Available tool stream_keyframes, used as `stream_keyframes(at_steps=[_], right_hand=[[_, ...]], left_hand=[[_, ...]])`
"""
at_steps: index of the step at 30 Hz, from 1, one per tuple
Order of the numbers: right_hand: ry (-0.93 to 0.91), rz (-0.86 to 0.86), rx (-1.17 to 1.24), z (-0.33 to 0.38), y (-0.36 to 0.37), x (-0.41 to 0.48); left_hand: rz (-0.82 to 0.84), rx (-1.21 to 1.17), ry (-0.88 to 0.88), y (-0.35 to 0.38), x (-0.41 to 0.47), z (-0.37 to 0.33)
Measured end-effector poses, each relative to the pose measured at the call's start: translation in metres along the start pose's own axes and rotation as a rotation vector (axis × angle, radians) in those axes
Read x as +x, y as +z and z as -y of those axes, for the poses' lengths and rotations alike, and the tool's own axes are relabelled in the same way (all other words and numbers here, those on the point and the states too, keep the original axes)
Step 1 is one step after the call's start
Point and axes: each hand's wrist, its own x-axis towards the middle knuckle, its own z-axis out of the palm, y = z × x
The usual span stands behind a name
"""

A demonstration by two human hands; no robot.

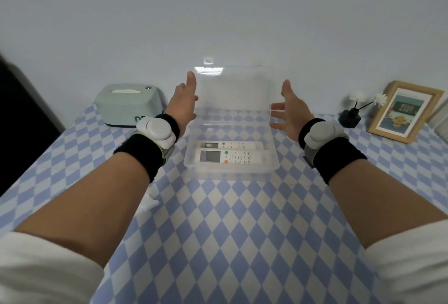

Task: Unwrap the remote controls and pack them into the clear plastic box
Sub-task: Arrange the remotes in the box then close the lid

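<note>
A clear plastic box (191, 165) stands open in the middle of the table, its hinged lid (234, 92) raised upright at the back. Two white remote controls lie side by side inside it: the nearer remote (231, 157) with a grey screen and an orange button, the farther remote (230, 145) behind it. My left hand (184, 100) is at the lid's left edge, fingers spread, seemingly touching it. My right hand (289, 107) is at the lid's right edge, fingers apart. Neither hand holds anything.
A mint-green tissue box (128, 103) stands at the back left. A small black vase with white flowers (351, 115) and a wooden picture frame (407, 112) stand at the back right. A scrap of clear wrapping (149, 203) lies under my left forearm. The checkered tablecloth (230, 231) covers the table.
</note>
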Motion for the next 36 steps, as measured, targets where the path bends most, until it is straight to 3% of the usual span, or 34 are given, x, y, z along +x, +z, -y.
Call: stream_keyframes(at_steps=[5, 13, 23, 31, 34, 36], right_hand=[[0.008, 0.08, 0.009, -0.004, -0.013, -0.01], [0.025, 0.059, -0.047, -0.018, -0.019, -0.04], [-0.243, 0.14, -0.681, -0.067, -0.016, -0.075], [-0.264, 0.168, -0.876, -0.078, -0.012, -0.092], [-0.297, 0.112, -0.92, -0.08, -0.007, -0.095], [-0.307, 0.095, -0.942, -0.079, -0.004, -0.096]], left_hand=[[-0.006, -0.028, -0.019, -0.014, -0.014, 0.007], [0.001, -0.057, 0.002, -0.024, -0.053, 0.021], [0.063, 0.377, 0.146, -0.034, -0.086, 0.074], [0.163, 0.407, 0.097, -0.032, -0.101, 0.082], [0.294, 0.671, 0.128, -0.032, -0.105, 0.082], [0.292, 0.761, 0.147, -0.03, -0.107, 0.084]])
